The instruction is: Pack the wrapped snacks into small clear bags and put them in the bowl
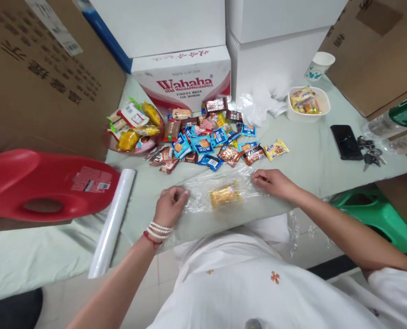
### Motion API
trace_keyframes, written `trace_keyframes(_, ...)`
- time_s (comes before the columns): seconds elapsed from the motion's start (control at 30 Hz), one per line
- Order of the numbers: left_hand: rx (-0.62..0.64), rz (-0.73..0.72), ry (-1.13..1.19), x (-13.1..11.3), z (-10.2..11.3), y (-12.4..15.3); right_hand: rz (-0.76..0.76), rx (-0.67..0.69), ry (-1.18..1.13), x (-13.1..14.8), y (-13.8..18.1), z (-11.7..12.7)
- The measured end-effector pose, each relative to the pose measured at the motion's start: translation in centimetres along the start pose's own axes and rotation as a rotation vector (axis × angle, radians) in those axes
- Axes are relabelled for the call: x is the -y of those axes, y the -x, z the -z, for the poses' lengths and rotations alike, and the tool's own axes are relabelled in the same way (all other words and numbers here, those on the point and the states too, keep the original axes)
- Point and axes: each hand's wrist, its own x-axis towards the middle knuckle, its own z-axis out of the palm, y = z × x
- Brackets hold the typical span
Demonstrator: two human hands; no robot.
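Observation:
A clear plastic bag (pixel 220 185) lies flat on the pale green table (pixel 306 155) near its front edge, with a yellow snack packet (pixel 224 195) inside it. My left hand (pixel 170 205), with bead bracelets at the wrist, is closed and pinches the bag's left end. My right hand (pixel 273 182) is closed on the bag's right end. Just behind the bag lies a spread of several small wrapped snacks (pixel 210 139) in blue, brown and yellow.
A bowl (pixel 109 139) heaped with snacks sits left of the pile. A roll of clear film (pixel 112 221) and a red jug (pixel 45 185) lie at the left. A white tub (pixel 308 104), paper cup (pixel 319 65), phone (pixel 346 142), keys (pixel 371 153) and cardboard boxes ring the table.

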Motion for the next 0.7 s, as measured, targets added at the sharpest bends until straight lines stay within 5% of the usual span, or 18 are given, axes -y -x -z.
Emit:
trace_keyframes(0.13,-0.224,0.025,-0.136,0.3,0.7,-1.1,0.006,-0.125,0.421,1.3,-1.8,1.1)
trace_keyframes(0.3,-0.646,-0.175,-0.23,-1.6,2.7,3.3,0.271,-0.102,0.472,4.9,-4.5,0.2)
trace_keyframes(0.4,-0.333,-0.511,-0.226,-4.3,1.2,5.7,0.293,-0.037,0.48,6.1,-6.9,-2.4)
trace_keyframes(0.5,-0.049,-0.61,-0.329,-6.3,-1.9,5.8,0.22,-0.026,0.527,6.2,-9.1,-4.7)
trace_keyframes(0.7,0.036,-0.6,-0.451,-6.7,-5.1,4.2,0.214,0.089,0.356,5.7,-10.8,-4.1)
